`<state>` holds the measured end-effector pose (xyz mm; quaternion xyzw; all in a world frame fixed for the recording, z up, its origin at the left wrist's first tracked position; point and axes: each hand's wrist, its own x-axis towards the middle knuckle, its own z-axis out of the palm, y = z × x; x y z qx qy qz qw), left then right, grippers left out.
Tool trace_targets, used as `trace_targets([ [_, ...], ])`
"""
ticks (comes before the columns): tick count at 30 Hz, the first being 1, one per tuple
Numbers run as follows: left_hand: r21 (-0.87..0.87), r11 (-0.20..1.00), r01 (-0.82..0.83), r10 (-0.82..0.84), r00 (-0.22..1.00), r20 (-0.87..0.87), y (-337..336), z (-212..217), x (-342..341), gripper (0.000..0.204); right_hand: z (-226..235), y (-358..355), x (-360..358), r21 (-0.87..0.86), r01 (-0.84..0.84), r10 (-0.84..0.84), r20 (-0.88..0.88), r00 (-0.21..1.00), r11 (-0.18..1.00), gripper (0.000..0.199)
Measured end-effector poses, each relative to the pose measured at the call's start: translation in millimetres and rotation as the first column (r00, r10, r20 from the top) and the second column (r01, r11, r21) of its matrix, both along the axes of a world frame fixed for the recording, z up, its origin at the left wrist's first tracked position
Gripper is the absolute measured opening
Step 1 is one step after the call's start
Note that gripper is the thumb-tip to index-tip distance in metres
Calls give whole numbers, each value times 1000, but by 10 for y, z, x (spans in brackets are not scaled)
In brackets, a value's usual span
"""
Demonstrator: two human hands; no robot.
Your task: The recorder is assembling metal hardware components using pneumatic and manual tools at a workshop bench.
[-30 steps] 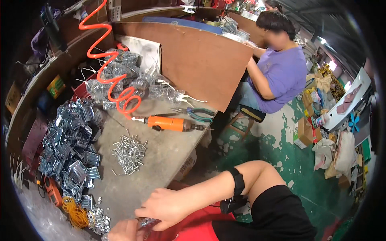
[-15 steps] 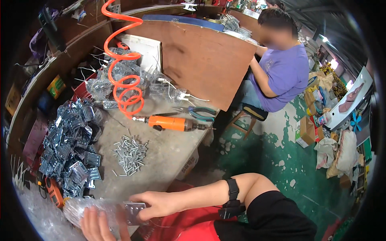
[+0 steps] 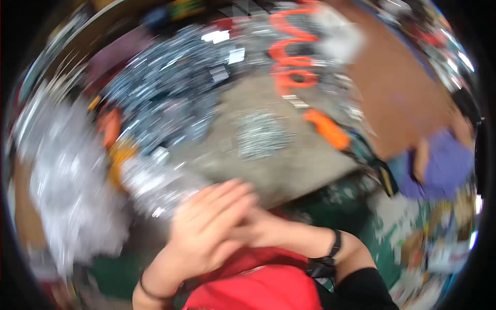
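Your left hand [image 3: 209,227] lies flat with its fingers stretched out together, laid over your right hand [image 3: 263,230], which is mostly hidden, so you cannot tell whether it grips anything. Motion blur smears the whole view. Just left of your left fingertips sits a clear crinkled plastic bag of shiny metal parts [image 3: 155,186]. Beyond your hands, on the grey worktop [image 3: 305,165], lies a loose pile of small silver screws [image 3: 261,134], and right of it an orange power screwdriver [image 3: 328,129] under a coiled orange air hose [image 3: 292,57].
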<state>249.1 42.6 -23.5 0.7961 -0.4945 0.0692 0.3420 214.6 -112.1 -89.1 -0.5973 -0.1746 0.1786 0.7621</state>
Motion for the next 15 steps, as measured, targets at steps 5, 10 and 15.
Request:
trace_targets([
  [5, -252, 968, 14, -42, 994, -104, 223, 43, -308, 45, 60, 166, -71, 223, -56, 113, -249, 962, 973, 55],
  [10, -452, 692, -563, 419, 823, -384, 1044, -358, -761, 35, 228, 94, 85, 79, -152, 171, -380, 909, 985, 67],
  [15, -421, 530, -736, -97, 441, -892, 933, -215, -667, 91, 206, 371, 114, 6, -496, 480, -263, 837, 868, 55],
])
